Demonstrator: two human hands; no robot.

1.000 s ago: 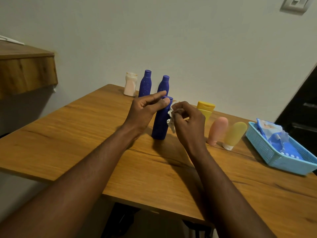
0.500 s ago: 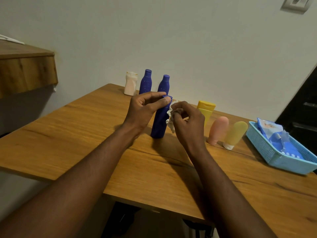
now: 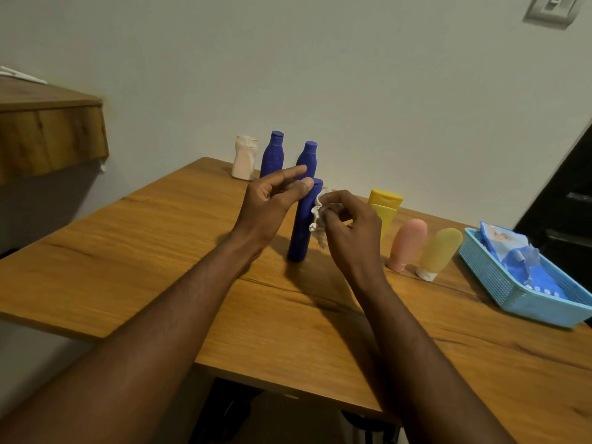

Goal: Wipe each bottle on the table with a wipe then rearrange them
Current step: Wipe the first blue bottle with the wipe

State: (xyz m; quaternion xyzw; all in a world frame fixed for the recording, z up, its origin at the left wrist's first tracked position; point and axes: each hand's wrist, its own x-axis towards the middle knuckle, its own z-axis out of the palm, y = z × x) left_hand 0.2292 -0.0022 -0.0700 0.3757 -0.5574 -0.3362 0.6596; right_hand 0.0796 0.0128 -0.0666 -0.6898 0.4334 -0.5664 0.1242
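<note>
Left hand point(image 3: 266, 206): loose grip, fingertips steadying tall blue plastic bottle point(image 3: 300, 233) upright; right hand point(image 3: 350, 230) pinches crumpled white wipe point(image 3: 317, 219) against it.

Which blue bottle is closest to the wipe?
The front blue bottle, ahead of the two back bottles; the right hand holds the wipe beside it.
</note>
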